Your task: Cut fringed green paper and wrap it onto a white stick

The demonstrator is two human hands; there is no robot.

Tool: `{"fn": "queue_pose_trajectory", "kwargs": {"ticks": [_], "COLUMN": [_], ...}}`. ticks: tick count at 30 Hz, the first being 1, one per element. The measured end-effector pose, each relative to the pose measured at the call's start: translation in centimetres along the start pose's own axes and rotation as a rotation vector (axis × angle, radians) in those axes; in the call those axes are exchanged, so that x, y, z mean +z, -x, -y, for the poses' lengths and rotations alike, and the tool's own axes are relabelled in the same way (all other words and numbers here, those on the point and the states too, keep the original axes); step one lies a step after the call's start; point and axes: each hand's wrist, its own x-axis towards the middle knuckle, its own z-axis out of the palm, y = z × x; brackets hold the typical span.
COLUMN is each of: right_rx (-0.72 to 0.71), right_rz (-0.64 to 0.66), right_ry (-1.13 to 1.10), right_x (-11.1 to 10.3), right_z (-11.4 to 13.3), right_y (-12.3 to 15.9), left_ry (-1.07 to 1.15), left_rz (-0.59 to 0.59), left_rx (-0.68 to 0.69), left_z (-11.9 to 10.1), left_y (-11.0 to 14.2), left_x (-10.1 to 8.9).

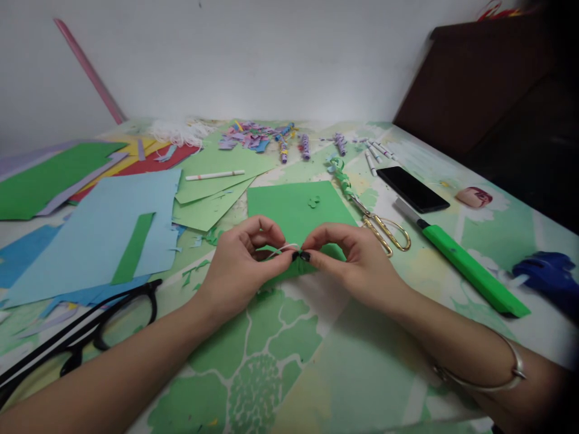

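Note:
My left hand (242,262) and my right hand (348,259) meet over the table's middle, both pinched on a thin pale paper strip (283,249) stretched between their fingertips. The fingers of each hand are curled and pressed together. Just behind the hands lies a green paper sheet (294,208) with a small green cutout (313,202) on it. A curled green paper spiral (340,175) lies past the sheet's right corner.
Gold scissors (384,229), a green utility knife (470,268) and a black phone (412,188) lie to the right. Light blue paper (104,229), green and red sheets lie left. Black glasses (85,334) sit at front left. Rolled paper pieces and scraps (271,135) lie at the back.

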Motion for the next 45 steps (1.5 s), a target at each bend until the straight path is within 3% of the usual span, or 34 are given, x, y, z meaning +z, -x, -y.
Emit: {"fn": "queue_pose_trajectory", "kwargs": {"ticks": [8,15,20,33,45], "right_rx": [0.029,-0.111,-0.179,-0.053,-0.020], "right_rz": [0.029,-0.085,-0.086,-0.054,-0.117], "right_ry": [-0.069,0.105,0.140,0.097,0.120], "right_x": [0.04,0.25,0.53,0.52,0.61], "right_z": [0.02,0.00,0.03,0.02,0.36], "right_y": [-0.04,0.47,0.69,0.59,0.66], "left_ry": [0.021,0.036,0.010,-0.057,-0.186], "left_rz": [0.025,0.008,-0.002,0.039,0.056], "left_rx": [-0.003,-0.002,0.021,0.091,0.318], "left_z": [0.11,0.12,0.20,0.32,0.85], "left_y": [-0.12,-0.13,0.04,0.17,0.12], "left_x": [0.01,0.04,0.05,-0.03,0.18]}}
